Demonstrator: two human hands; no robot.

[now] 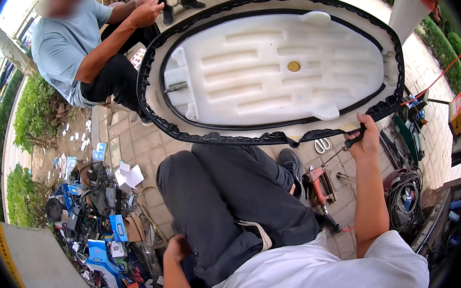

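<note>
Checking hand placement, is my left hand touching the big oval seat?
Apart: the head view shows your left hand beside the trousers, a wide gap below the seat.

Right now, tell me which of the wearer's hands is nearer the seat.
Right. The right hand is at the near rim of the seat, toward its right end, gripping a black-handled tool; the left hand is away from the seat, low beside the left thigh.

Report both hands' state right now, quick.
Left hand: fingers mostly hidden; whether it is open, closed or holding anything cannot be told.
Right hand: closed, holding a black-handled tool with a thin shaft.
</note>
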